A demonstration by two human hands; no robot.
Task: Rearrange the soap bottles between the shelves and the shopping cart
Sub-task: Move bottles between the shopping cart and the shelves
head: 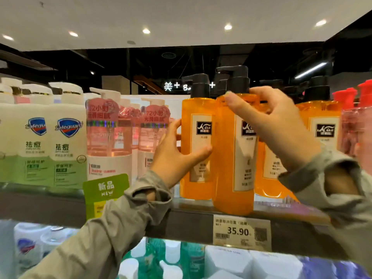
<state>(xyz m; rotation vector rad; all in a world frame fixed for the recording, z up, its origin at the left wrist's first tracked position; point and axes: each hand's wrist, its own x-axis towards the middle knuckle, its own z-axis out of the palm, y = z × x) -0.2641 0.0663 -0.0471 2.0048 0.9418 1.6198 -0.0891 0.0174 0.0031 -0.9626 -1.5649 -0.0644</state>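
Observation:
Several orange soap bottles with black pump tops stand on the top shelf. My left hand grips the leftmost orange bottle around its middle, and that bottle stands upright on the shelf. My right hand holds a second orange bottle by its shoulder, just under the pump. This bottle is nearer to me and its base hangs over the shelf's front edge. Another orange bottle stands at the right, and one more is partly hidden behind my right wrist. No shopping cart is in view.
White and green Safeguard bottles and pink pump bottles fill the shelf's left side. Red-capped bottles stand at the far right. A price tag and a green "NEW" sign hang on the shelf edge. White and teal bottles sit below.

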